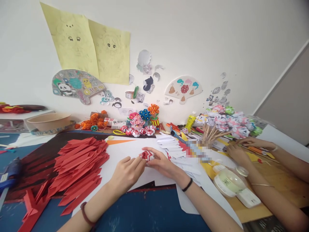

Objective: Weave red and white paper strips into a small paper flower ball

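Between my two hands, over white paper [125,151], is a small red and white paper flower [147,156]. The curled fingers of my left hand [129,170] press on its left side. My right hand [162,162] holds it from the right, with the thumb below and the fingers behind. A large pile of folded red paper strips [79,164] lies to the left of my hands. Folded white paper strips [171,145] are spread out on the right. Behind my hands, several finished red and white flowers [135,131] stand in a row.
At the right, another person's hands [238,153] work beside a bundle of paper flowers on sticks [217,124]. A glue bottle [228,182] lies near that person's arm. A blue glue gun [11,174] is at the far left, below a beige bowl [49,121].
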Action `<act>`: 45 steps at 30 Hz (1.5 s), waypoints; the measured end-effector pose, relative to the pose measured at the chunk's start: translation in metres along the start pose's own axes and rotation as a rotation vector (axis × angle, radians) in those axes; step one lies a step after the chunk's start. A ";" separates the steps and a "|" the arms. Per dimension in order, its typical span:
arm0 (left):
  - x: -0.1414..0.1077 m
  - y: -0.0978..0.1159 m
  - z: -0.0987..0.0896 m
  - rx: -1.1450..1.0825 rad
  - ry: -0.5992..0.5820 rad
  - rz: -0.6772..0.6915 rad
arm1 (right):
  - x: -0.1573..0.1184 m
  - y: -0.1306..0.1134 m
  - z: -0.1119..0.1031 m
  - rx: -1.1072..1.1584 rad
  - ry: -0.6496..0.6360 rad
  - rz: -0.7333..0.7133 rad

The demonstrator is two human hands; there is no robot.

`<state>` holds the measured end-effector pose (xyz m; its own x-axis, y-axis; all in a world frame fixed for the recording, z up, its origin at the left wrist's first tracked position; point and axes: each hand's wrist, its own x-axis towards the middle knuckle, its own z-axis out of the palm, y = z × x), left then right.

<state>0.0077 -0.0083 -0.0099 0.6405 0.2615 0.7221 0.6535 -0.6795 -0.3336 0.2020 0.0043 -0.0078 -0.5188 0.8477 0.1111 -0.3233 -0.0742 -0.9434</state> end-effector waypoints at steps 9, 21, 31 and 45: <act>0.006 -0.001 -0.005 -0.071 0.044 0.052 | 0.000 -0.002 -0.002 -0.006 0.054 -0.017; 0.006 -0.003 -0.004 -0.568 -0.104 -0.394 | -0.001 -0.006 -0.003 -0.017 -0.024 -0.005; 0.008 -0.010 -0.005 -0.743 -0.209 -0.468 | 0.000 -0.003 -0.003 -0.025 -0.094 -0.034; 0.008 -0.012 -0.008 -0.746 -0.302 -0.371 | 0.000 -0.002 -0.007 -0.065 -0.146 -0.008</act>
<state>0.0017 -0.0033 0.0050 0.5875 0.6519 0.4794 0.4747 -0.7574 0.4482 0.2081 0.0079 -0.0082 -0.6278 0.7622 0.1581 -0.2784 -0.0302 -0.9600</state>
